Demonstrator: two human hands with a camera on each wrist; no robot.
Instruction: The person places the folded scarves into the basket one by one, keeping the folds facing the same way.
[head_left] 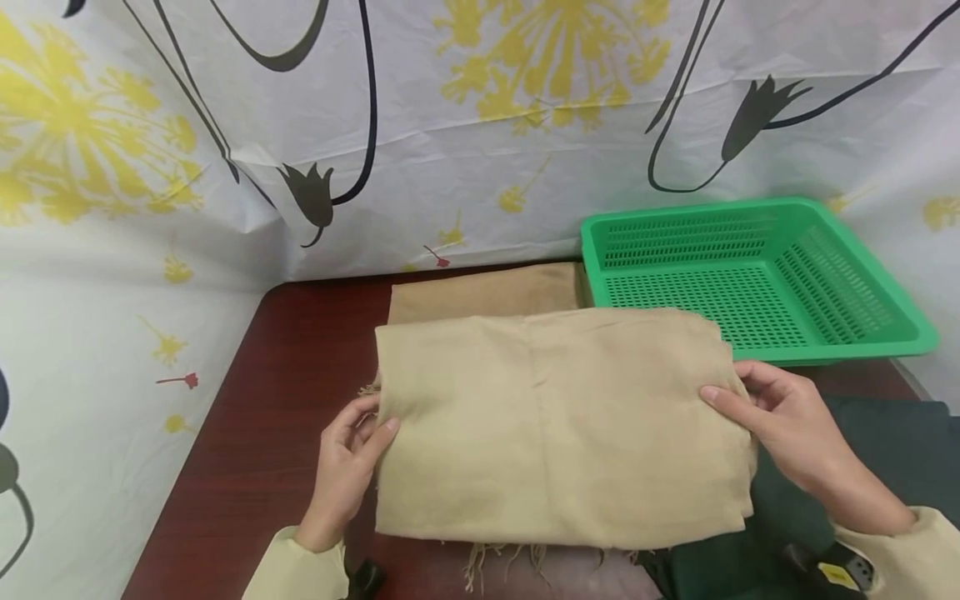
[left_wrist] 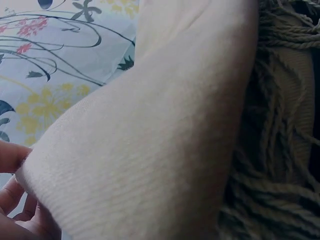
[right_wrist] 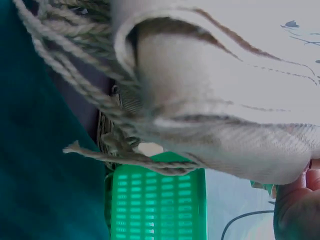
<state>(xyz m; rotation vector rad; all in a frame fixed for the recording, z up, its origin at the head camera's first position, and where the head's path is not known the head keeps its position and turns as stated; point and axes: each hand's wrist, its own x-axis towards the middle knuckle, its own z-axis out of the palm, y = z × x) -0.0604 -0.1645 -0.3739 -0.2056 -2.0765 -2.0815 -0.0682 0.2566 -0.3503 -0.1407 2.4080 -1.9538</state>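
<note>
A folded beige scarf (head_left: 555,433) with twisted fringe is held up between both hands above the table. My left hand (head_left: 345,467) pinches its left edge, thumb in front and fingers behind. At the opposite edge, my right hand (head_left: 795,433) grips the layered folds with the thumb on top. In the left wrist view the scarf (left_wrist: 150,125) fills the middle, its fringe hanging at the right. Several stacked layers of the scarf (right_wrist: 185,75) show from the side in the right wrist view, with loose fringe cords dangling.
Behind the scarf, a flat tan cloth (head_left: 487,292) lies on the dark red table (head_left: 232,417). A green perforated basket (head_left: 757,283) stands at the back right. Dark green fabric (head_left: 885,450) lies at the right. A flower-patterned sheet (head_left: 450,150) hangs along the back and left.
</note>
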